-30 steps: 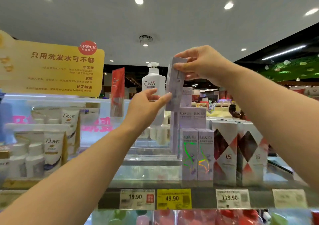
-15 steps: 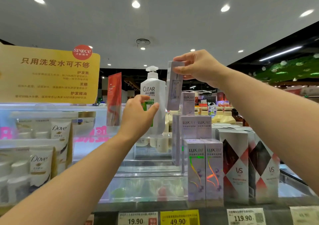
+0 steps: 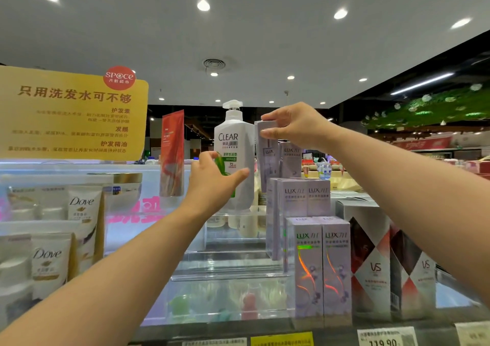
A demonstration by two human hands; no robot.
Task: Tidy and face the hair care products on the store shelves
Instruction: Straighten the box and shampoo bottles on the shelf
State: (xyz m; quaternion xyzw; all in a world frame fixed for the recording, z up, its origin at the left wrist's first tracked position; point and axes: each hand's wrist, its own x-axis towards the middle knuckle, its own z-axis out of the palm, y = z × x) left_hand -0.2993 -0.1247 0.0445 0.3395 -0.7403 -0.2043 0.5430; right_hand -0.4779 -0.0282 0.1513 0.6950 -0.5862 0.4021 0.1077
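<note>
lux box [image 3: 266, 157] lowered | r hand [image 3: 293, 126] pinches it | l hand [image 3: 212, 183] wide by clear bottle [image 3: 234, 157] | acrylic shelf [image 3: 225, 271], lit ceiling [image 3: 238, 40]

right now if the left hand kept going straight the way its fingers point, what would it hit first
Most likely the white CLEAR pump bottle. The left hand is open, reaching up and to the right, with its thumb already overlapping the bottle's lower front. Depth is unclear from this one view, so it may be touching already.
</note>
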